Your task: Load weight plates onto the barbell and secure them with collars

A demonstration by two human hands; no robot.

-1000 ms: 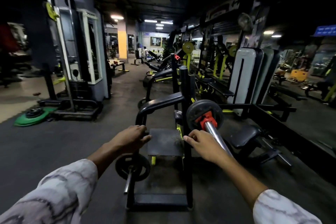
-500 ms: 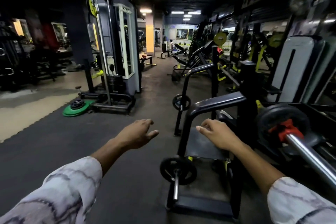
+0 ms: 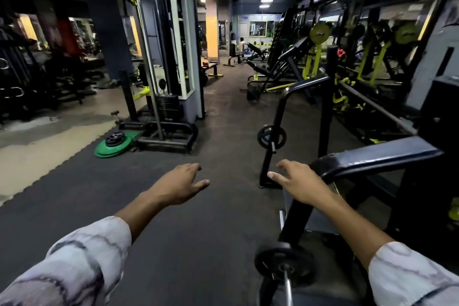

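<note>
Stretching away toward twelve o'clock, the dark rubber floor fills the middle of the view, with gym machines lining both sides. At ten o'clock stands a tall cable machine with a white frame, and at its foot a stack of weight plates lies flat on the floor, green ones below and small black ones on top. At three o'clock a black rack with a padded arm reaches in from the right edge. A small black plate hangs on a peg of another frame at one o'clock, and a second black plate sits on a steel peg at five o'clock, low in the view. The barbell itself cannot be made out here. Both arms wear pale marbled sleeves. The left hand hovers over the floor, fingers loosely extended and holding nothing. The right hand hovers just beside the rack's padded arm, fingers spread, also empty.
</note>
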